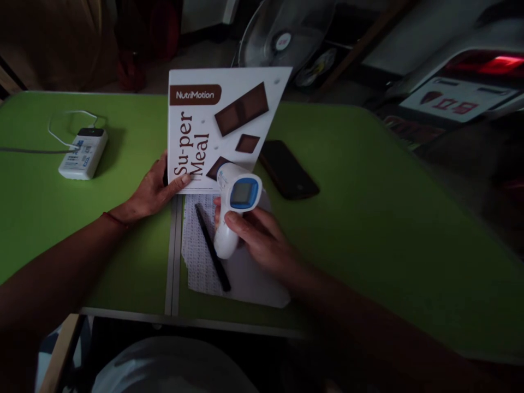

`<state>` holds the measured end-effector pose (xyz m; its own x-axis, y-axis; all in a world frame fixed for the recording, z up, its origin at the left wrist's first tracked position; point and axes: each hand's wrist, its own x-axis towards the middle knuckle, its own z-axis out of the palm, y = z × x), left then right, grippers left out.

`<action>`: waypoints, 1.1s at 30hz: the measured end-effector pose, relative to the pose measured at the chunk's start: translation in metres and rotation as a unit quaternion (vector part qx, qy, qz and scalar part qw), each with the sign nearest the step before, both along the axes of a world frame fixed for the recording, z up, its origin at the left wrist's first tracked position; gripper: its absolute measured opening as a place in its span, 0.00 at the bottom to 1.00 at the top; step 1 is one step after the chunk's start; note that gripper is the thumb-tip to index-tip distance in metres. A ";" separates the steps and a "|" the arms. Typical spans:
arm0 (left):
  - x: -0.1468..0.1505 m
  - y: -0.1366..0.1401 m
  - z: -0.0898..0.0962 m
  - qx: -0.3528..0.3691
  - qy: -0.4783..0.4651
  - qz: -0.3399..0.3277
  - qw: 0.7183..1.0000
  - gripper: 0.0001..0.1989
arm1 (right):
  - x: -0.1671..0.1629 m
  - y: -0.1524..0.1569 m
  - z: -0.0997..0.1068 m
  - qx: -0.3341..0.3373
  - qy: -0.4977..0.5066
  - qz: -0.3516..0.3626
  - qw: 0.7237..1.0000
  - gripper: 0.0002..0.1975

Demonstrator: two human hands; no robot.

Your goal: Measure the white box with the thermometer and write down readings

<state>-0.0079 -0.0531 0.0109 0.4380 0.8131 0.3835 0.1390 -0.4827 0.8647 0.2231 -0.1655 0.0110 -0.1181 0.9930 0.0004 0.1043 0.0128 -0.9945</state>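
Note:
My left hand (158,188) grips the lower left corner of a white box (196,120) printed "NutriMotion Su-per Meal", its thumb across the front. The box is held up over the green table. In my right hand (262,234) is a white infrared thermometer (229,232) with a blue-rimmed screen facing me; the screen looks blank. The thermometer's head overlaps the box's lower right part in view; whether they touch I cannot tell. Below them lies a sheet of paper (254,281) covered partly in writing, with a black pen (213,248) on it.
A dark phone (289,169) lies right of the box on the green table (368,229). At the left, a white power bank or adapter (84,155) has cables attached. Beyond the table stand a fan (282,41) and a machine with a red-lit panel (487,63).

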 end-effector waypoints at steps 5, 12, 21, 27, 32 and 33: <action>0.000 0.000 0.001 0.006 0.006 0.000 1.000 0.32 | -0.002 0.001 0.001 -0.016 0.035 -0.002 0.999 0.25; -0.001 0.001 0.000 -0.003 0.002 -0.003 1.000 0.32 | 0.001 0.003 0.000 -0.008 0.037 0.002 0.999 0.26; -0.001 0.001 0.000 0.000 0.012 -0.007 1.000 0.33 | 0.004 0.004 -0.005 -0.010 0.046 0.008 0.999 0.22; -0.002 0.001 0.000 -0.001 0.018 -0.005 1.000 0.32 | 0.007 0.004 -0.005 -0.017 0.042 0.025 0.999 0.21; -0.002 0.001 0.002 -0.002 0.012 -0.009 1.000 0.32 | 0.005 0.005 -0.002 -0.007 0.051 0.019 0.998 0.22; -0.002 0.001 0.002 -0.001 0.010 -0.009 1.000 0.32 | 0.005 0.005 -0.002 -0.005 0.051 0.021 0.998 0.22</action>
<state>-0.0100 -0.0525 0.0126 0.4603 0.8055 0.3732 0.1479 -0.4841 0.8624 0.2283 -0.1604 0.0087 -0.1587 0.9873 0.0043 0.0012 0.0046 -1.0000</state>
